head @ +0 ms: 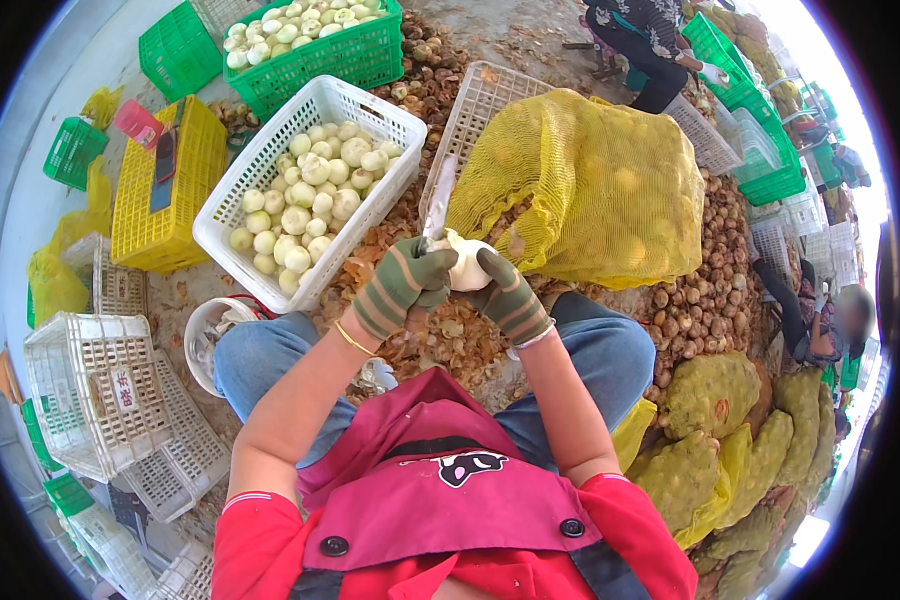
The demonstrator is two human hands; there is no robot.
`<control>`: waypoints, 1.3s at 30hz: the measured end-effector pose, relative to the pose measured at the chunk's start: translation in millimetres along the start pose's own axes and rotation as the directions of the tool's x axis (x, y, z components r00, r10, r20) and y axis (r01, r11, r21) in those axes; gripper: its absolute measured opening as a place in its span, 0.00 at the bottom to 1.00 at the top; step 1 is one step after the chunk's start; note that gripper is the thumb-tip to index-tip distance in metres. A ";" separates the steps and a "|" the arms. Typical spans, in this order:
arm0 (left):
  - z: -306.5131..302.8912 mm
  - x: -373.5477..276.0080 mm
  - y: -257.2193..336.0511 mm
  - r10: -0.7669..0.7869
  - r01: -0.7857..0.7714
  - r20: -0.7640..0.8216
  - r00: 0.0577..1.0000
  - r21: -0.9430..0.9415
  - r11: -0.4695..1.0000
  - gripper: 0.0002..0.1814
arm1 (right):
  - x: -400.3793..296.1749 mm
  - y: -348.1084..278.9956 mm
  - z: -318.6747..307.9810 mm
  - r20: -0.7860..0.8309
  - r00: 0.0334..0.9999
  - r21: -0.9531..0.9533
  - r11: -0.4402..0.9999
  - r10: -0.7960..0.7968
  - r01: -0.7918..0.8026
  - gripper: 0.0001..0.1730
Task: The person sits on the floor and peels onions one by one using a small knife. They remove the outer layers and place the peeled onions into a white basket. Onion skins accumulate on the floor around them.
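Observation:
My left hand (409, 286), in a green-and-tan striped glove, grips a knife (440, 196) whose blade points away from me. A peeled white onion (468, 262) is between my hands, its lower part bare and pale. My right hand (504, 291), in a matching glove, holds the onion from the right with the thumb on top. The knife's handle is hidden in my left fist. Just ahead on the left, a white plastic crate (217, 225) contains many peeled onions (300, 217). A yellow mesh sack (607, 180) of onions lies ahead on the right, on a pale crate (487, 82).
Onion skins (450, 341) litter the floor between my knees. A white bucket (195, 345) stands by my left knee. Unpeeled onions (701, 292) are heaped at right. A yellow crate (139, 217) bears a phone (166, 155) and a pink cup (136, 124). A co-worker (645, 45) sits ahead right.

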State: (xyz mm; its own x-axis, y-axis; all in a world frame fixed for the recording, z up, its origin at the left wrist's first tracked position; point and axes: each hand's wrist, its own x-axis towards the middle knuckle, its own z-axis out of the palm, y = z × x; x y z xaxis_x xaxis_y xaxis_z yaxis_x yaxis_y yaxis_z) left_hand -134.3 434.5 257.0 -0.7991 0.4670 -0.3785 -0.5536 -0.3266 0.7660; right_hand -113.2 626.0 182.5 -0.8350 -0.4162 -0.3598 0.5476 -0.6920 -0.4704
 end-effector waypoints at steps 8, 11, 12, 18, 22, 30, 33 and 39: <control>-38.7 -12.2 27.7 0.109 -0.137 -0.176 0.978 -0.161 0.977 0.13 | 2.0 -24.1 -4.2 -0.159 0.972 0.394 0.892 -0.170 0.220 0.33; -42.9 -21.1 30.9 0.008 0.090 -0.360 0.933 0.256 0.962 0.11 | 11.5 -26.8 -24.7 -0.371 0.910 0.365 0.872 -0.186 0.327 0.29; -44.7 -20.3 28.4 0.046 0.146 -0.360 0.932 0.487 0.861 0.13 | 18.1 -27.5 -29.7 -0.498 0.846 0.267 0.895 -0.190 0.358 0.28; -67.8 -14.0 16.2 0.244 0.136 -0.420 0.874 0.694 0.707 0.22 | 87.9 -32.6 -13.0 -0.108 0.975 0.026 0.980 -0.192 0.196 0.34; -80.6 -9.5 8.3 0.321 0.113 -0.374 0.870 0.786 0.608 0.23 | 122.1 -58.1 -14.7 -0.252 0.901 -0.967 0.105 -0.352 -0.230 0.28; -60.1 -9.0 11.4 0.399 -0.049 -0.228 0.888 0.817 0.575 0.18 | 93.3 -185.9 -105.2 -0.376 0.720 -0.311 -0.652 -0.583 -0.691 0.23; -52.0 -11.5 7.5 0.397 -0.071 -0.211 0.893 0.806 0.587 0.17 | 106.4 -184.6 -94.5 -0.183 0.734 -0.510 -0.576 -0.654 -0.639 0.29; -43.1 -13.0 19.9 0.236 0.067 -0.275 0.932 0.771 0.633 0.20 | 166.4 -181.7 -53.5 -0.182 0.838 -0.634 -0.590 -0.514 -0.500 0.31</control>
State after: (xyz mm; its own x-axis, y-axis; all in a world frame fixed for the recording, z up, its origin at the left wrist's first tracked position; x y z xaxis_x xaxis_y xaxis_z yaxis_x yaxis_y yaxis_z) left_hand -145.1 386.5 254.8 -0.9399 0.1321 -0.3149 -0.2237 0.4586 0.8600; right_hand -348.8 714.0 165.0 -0.9717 0.1145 -0.2067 0.1280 0.9903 -0.0534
